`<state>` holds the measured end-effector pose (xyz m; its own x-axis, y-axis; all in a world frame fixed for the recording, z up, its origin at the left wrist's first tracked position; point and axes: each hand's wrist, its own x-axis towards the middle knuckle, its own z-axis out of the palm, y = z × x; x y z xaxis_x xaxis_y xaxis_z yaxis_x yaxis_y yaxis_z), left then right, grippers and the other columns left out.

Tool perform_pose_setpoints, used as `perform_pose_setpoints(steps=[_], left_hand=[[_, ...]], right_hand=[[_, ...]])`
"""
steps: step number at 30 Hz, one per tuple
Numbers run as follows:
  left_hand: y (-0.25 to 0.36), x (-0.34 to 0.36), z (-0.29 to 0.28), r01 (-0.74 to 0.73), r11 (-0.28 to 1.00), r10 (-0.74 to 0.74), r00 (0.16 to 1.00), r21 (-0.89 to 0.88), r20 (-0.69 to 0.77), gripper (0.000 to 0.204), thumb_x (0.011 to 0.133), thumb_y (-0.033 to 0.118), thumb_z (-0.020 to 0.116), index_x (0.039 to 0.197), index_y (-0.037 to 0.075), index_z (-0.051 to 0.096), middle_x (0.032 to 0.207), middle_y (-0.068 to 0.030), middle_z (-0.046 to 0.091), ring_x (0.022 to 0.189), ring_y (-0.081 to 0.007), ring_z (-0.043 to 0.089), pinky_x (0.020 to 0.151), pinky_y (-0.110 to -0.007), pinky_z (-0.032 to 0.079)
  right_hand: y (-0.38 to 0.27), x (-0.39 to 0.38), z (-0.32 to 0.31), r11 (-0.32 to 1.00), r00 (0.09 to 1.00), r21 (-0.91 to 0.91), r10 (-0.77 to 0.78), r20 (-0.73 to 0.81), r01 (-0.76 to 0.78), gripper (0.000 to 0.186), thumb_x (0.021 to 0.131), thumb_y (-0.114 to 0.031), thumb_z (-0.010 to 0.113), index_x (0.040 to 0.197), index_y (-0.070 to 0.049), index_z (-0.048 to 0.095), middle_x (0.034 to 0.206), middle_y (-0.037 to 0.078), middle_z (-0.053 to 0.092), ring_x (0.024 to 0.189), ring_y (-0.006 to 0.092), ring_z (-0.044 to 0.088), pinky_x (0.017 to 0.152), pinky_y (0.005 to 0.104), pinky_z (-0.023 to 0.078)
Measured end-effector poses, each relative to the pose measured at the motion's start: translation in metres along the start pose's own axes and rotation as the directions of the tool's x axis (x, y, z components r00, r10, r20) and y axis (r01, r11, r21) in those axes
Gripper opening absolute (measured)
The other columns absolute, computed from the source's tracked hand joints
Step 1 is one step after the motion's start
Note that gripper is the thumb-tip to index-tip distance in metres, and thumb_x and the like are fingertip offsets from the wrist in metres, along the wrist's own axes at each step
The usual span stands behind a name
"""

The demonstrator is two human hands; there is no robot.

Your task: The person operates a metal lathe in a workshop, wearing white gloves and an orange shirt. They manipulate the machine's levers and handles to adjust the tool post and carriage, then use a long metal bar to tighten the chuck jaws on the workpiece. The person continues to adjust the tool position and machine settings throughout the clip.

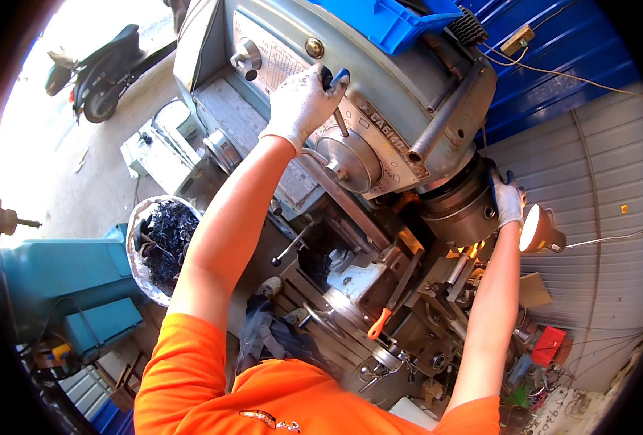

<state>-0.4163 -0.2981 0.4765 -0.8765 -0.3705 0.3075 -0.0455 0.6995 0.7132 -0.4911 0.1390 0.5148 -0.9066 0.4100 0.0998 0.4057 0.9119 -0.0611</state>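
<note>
In white gloves with dark palms, my left hand (304, 101) is closed round the upper end of a metal lever (341, 122) on the machine's control panel (258, 65). The lever rises above a round silver dial (347, 163). Farther right, my right hand (508, 197) grips the side of a dark steel cylindrical chuck (448, 214) below the machine head. Beside that hand a lit lamp (539, 228) is on a flexible arm. An orange-handled file (379, 319) lies lower down on the machine.
A bucket of dark shavings (165, 243) stands left, beside a teal machine (67, 268). A scooter (95, 80) is outside at upper left. A blue crate (386, 22) sits on the machine. A corrugated wall (590, 167) is at right, a cable (590, 83) above.
</note>
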Motion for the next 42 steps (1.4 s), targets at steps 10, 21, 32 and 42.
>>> perform_pose_setpoints(steps=[10, 21, 32, 42], left_hand=[[-0.002, 0.006, 0.005, 0.1, 0.995, -0.101, 0.994, 0.02, 0.04, 0.045, 0.09, 0.048, 0.052, 0.104, 0.008, 0.066, 0.093, -0.0204, 0.069, 0.091, -0.0385, 0.065, 0.081, -0.044, 0.05], [-0.013, 0.015, 0.009, 0.132, 0.991, -0.132, 0.991, 0.011, 0.016, 0.044, 0.088, 0.047, 0.053, 0.103, 0.008, 0.067, 0.101, -0.0226, 0.067, 0.097, -0.0399, 0.063, 0.086, -0.045, 0.049], [-0.023, 0.012, 0.029, 0.092, 0.996, -0.09, 0.992, 0.019, -0.087, 0.047, 0.088, 0.048, 0.057, 0.103, 0.005, 0.067, 0.098, -0.0221, 0.068, 0.094, -0.0393, 0.064, 0.084, -0.044, 0.05], [-0.017, 0.016, 0.02, 0.167, 0.974, -0.146, 0.979, 0.153, -0.14, 0.046, 0.087, 0.049, 0.054, 0.103, 0.008, 0.068, 0.1, -0.0195, 0.069, 0.097, -0.0382, 0.065, 0.086, -0.043, 0.05]], right_hand=[[0.037, 0.078, 0.015, 0.827, 0.774, 0.513, -0.476, 0.418, 0.231, 0.047, 0.101, -0.029, 0.039, 0.138, -0.002, 0.047, 0.139, 0.008, 0.051, 0.127, 0.0222, 0.046, 0.11, 0.0261, 0.029], [0.005, -0.049, -0.006, 0.999, 0.995, 0.009, 0.052, -0.08, -0.052, 0.095, 0.073, -0.073, 0.059, 0.148, -0.02, 0.035, 0.131, 0.035, 0.049, 0.126, 0.0461, 0.045, 0.105, 0.0481, 0.037], [0.001, -0.168, 0.036, 0.993, 0.963, -0.047, 0.098, -0.252, -0.113, 0.12, 0.067, -0.064, 0.072, 0.155, -0.02, 0.002, 0.133, 0.034, 0.042, 0.119, 0.0462, 0.046, 0.104, 0.0494, 0.035], [0.017, -0.159, 0.012, 0.974, 0.968, 0.228, 0.038, -0.247, 0.02, 0.102, 0.078, -0.058, 0.065, 0.152, -0.008, 0.016, 0.129, 0.035, 0.047, 0.12, 0.0461, 0.049, 0.106, 0.0502, 0.036]])
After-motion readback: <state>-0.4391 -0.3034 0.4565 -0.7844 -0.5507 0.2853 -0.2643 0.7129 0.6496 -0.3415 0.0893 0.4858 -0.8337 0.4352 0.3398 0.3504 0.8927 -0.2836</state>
